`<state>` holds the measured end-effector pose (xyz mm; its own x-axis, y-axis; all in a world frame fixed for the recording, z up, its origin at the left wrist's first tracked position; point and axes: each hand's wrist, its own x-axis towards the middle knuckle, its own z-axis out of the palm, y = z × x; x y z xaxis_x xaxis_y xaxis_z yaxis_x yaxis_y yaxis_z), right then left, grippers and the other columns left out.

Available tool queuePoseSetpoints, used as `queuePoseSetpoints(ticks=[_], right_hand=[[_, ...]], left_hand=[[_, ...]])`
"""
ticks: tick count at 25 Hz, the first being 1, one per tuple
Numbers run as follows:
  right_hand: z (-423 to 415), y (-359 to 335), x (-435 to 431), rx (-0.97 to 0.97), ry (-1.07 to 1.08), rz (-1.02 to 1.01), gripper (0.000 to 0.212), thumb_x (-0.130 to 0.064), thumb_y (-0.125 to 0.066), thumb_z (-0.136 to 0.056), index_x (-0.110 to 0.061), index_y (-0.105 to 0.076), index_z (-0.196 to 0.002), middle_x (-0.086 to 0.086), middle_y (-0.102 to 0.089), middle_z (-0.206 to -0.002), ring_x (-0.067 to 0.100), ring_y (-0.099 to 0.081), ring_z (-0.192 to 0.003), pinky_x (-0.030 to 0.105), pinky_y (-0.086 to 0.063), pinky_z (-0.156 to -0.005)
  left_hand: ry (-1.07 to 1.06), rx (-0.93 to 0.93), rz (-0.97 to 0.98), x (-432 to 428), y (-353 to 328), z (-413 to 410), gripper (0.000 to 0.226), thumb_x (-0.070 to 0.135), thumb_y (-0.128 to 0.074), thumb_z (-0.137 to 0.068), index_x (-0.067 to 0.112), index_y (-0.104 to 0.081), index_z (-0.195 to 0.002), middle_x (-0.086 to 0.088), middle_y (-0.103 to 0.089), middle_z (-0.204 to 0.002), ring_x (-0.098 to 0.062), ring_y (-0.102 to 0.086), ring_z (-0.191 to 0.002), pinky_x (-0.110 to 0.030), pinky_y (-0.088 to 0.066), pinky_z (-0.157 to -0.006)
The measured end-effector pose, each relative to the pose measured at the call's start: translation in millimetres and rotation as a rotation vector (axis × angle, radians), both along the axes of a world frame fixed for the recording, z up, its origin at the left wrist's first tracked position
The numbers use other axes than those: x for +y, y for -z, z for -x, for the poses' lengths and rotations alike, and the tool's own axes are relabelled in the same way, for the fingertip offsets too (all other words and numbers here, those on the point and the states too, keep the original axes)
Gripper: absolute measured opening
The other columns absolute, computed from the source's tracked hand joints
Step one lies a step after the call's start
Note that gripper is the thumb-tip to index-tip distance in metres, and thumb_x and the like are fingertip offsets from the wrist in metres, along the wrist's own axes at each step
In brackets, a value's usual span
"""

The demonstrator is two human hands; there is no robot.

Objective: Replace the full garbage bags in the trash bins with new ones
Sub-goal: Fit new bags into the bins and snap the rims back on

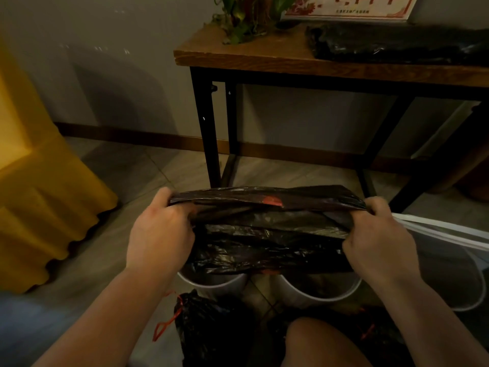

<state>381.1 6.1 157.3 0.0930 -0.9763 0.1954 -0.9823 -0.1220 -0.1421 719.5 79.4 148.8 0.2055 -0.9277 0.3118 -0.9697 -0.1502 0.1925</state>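
Observation:
A new black garbage bag (267, 234) is stretched wide between my hands above the floor. My left hand (160, 229) grips its left edge and my right hand (378, 234) grips its right edge. A red drawstring patch shows at the bag's top rim. Below the bag stand two white trash bins, the left bin (211, 283) and the right bin (315, 294), both mostly hidden by the bag. A full black garbage bag (211, 329) tied with a red drawstring lies on the floor in front of the left bin.
A wooden table (264, 59) on black metal legs stands behind the bins, carrying a plant and a pile of black bags (397, 43). A yellow cloth (34, 194) hangs at left. A white mesh basket (455, 260) stands at right. My knee (322, 343) is at the bottom.

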Motion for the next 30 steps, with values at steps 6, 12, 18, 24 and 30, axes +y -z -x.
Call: queuePoseSetpoints(ticks=[6, 12, 18, 24, 30], right_hand=[[3.4, -7.1, -0.5, -0.016, -0.02, 0.003, 0.017, -0.028, -0.048, -0.095, -0.03, -0.055, -0.08, -0.012, -0.046, -0.079, 0.003, -0.042, -0.061, 0.024, -0.025, -0.051], [-9.6, -10.6, 3.0, -0.009, -0.027, 0.021, 0.012, -0.024, -0.063, -0.091, -0.031, -0.059, -0.082, -0.011, -0.047, -0.088, 0.006, -0.043, -0.063, 0.027, -0.033, -0.053], [-7.8, -9.9, 4.7, 0.042, -0.214, 0.004, 0.022, -0.009, -0.065, -0.077, -0.026, -0.055, -0.068, -0.003, -0.044, -0.083, 0.018, -0.041, -0.083, 0.038, -0.046, -0.063], [-0.4, 2.2, 3.7, 0.032, -0.268, -0.109, 0.022, -0.018, -0.061, -0.088, -0.037, -0.063, -0.077, -0.012, -0.036, -0.097, 0.007, -0.038, -0.089, 0.025, -0.041, -0.067], [5.1, 10.5, -1.7, -0.112, -0.027, 0.0, 0.016, -0.017, -0.056, -0.095, -0.019, -0.07, -0.087, -0.014, -0.041, -0.075, 0.003, -0.038, -0.062, 0.026, -0.028, -0.053]], left_hand=[[0.011, 0.022, -0.101, 2.4, -7.6, 2.8, 0.031, 0.024, -0.066, -0.092, 0.035, -0.072, -0.12, 0.002, -0.049, -0.139, -0.016, -0.053, -0.113, -0.028, -0.051, -0.09], [-0.062, 0.083, -0.196, 6.7, -5.8, -1.3, 0.051, 0.015, -0.072, -0.088, 0.026, -0.06, -0.136, -0.004, -0.032, -0.157, -0.018, -0.061, -0.103, -0.021, -0.047, -0.078], [-0.166, -0.056, -0.168, 10.3, -6.5, -12.4, 0.042, 0.031, -0.066, -0.088, 0.039, -0.065, -0.129, 0.007, -0.058, -0.134, -0.015, -0.06, -0.1, -0.023, -0.039, -0.053], [-0.217, 0.213, -0.042, 0.7, -12.6, -10.5, 0.01, 0.034, -0.069, -0.089, 0.027, -0.072, -0.094, 0.01, -0.061, -0.094, -0.008, -0.058, -0.073, -0.029, -0.051, -0.055], [-0.151, 0.072, -0.117, 6.4, -16.1, 3.3, 0.014, 0.02, -0.074, -0.087, 0.016, -0.072, -0.1, -0.001, -0.048, -0.125, -0.016, -0.056, -0.08, -0.03, -0.049, -0.059]])
